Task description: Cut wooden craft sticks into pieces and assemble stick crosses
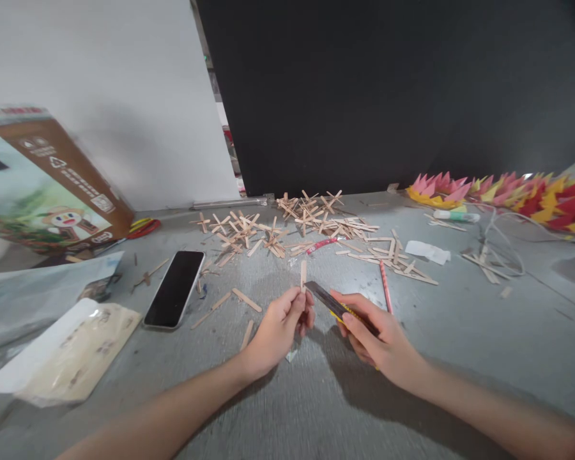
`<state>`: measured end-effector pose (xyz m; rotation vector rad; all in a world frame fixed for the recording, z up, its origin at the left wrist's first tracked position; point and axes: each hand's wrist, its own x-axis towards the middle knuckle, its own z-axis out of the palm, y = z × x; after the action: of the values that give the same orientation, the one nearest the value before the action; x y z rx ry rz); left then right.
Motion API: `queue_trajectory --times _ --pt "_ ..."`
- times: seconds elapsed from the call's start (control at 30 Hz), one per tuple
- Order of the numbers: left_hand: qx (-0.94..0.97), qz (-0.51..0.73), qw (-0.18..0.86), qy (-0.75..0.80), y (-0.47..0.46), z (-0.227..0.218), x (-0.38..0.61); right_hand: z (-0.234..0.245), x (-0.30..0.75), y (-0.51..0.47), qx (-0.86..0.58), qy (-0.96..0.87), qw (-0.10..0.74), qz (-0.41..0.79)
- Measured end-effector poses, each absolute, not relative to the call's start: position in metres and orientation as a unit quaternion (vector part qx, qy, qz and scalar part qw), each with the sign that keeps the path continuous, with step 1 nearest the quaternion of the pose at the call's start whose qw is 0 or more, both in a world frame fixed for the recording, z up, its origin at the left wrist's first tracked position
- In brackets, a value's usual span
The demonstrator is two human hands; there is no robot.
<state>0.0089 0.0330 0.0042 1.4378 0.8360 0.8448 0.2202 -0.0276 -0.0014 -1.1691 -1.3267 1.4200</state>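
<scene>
Over the table [460, 332], we pinch a wooden stick [303, 273] upright in our left hand [278, 327], a utility knife [324, 298] in our right hand [377, 333] just beside it; crossed sticks [272, 237] lie near the far edge, bright pointed ornaments [556, 201] farther right.

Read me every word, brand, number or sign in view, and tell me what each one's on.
No word or number reads clearly.
Cardboard box: a triangular sign, apparently a recycling mark; the white lettering beside it and red print along the top are too blurred.
Plastic packet: faint marks, unreadable.
White-and-green tube: any label too small.
Utility knife in the right hand: nothing legible.
</scene>
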Motion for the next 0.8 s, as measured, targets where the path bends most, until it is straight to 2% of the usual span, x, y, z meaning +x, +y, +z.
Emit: queue_trajectory --times 0.63,0.8 --pt "0.623 0.356 0.588 0.373 0.0339 0.0075 0.0080 -0.0007 0.2233 -0.0178 -0.415 -0.460 0.424 0.661" --pt "0.634 0.362 0.580 0.361 0.0339 0.0028 0.0077 0.0003 0.2203 -0.0220 -0.422 -0.490 0.427 0.632"
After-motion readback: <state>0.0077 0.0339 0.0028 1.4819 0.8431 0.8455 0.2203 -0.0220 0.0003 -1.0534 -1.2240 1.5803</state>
